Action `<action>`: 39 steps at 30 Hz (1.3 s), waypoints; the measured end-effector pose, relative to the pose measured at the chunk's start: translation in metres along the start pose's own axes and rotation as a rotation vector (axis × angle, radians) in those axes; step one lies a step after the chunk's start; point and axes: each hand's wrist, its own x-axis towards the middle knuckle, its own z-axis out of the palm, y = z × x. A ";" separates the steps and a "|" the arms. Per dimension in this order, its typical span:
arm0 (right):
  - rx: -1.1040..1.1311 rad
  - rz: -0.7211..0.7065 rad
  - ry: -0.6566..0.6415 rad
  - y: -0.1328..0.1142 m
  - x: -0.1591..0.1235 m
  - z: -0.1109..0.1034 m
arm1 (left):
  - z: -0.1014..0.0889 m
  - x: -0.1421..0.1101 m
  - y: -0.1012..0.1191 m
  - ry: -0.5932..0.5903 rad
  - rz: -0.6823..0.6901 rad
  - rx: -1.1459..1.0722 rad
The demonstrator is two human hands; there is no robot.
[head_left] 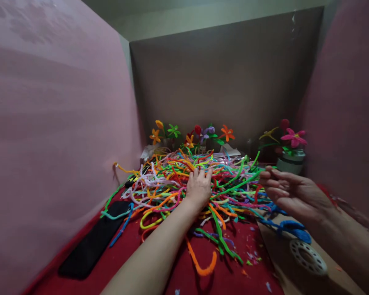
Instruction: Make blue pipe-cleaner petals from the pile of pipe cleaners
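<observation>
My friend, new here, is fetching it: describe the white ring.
Find the flat brown board at the red cloth's right. On it, just nearer than the bright-blue fuzzy stems, lies a flat white ring. Small holes circle its band, unlike anything beside it.

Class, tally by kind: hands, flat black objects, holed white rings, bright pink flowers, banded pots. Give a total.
Hands: 2 (left hand, right hand)
Flat black object: 1
Holed white ring: 1
Bright pink flower: 1
Banded pot: 1
Total: 6
</observation>
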 end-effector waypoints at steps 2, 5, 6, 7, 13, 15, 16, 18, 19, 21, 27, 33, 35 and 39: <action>0.029 0.019 0.037 -0.005 -0.002 0.014 | 0.002 0.000 -0.001 0.001 0.010 0.003; -0.056 0.025 0.006 -0.003 -0.001 0.040 | 0.002 0.000 -0.001 0.000 0.006 0.004; -0.118 0.043 -0.035 0.002 0.002 0.049 | 0.002 -0.001 0.000 0.001 0.004 0.005; -0.193 0.086 -0.078 0.008 0.006 0.057 | 0.002 -0.001 0.000 0.002 0.003 0.005; -0.683 -0.087 -0.310 0.052 0.081 0.114 | -0.004 -0.004 0.002 0.018 -0.010 0.002; -1.068 -0.250 -0.269 0.068 0.122 0.134 | -0.006 -0.006 0.002 0.031 0.001 -0.009; -1.348 -0.326 -0.224 0.076 0.142 0.141 | -0.007 -0.006 0.002 0.030 0.011 -0.012; -1.741 -0.392 -0.105 0.095 0.177 0.152 | -0.006 -0.005 0.002 0.005 0.028 -0.005; -1.798 -0.381 -0.082 0.104 0.191 0.154 | -0.005 -0.004 0.002 -0.018 0.035 0.002; -1.905 -0.336 -0.028 0.121 0.212 0.154 | -0.003 -0.003 0.003 -0.054 0.053 0.002; -2.061 -0.245 0.015 0.147 0.236 0.141 | 0.003 -0.003 0.003 -0.007 0.039 0.005; -2.087 -0.236 -0.066 0.149 0.244 0.134 | 0.006 -0.002 0.004 -0.010 0.033 0.016; -2.071 -0.252 -0.079 0.151 0.246 0.132 | 0.006 -0.002 0.004 -0.005 0.027 0.016; -1.995 -0.307 -0.074 0.154 0.244 0.129 | 0.007 -0.003 0.005 -0.005 0.020 0.019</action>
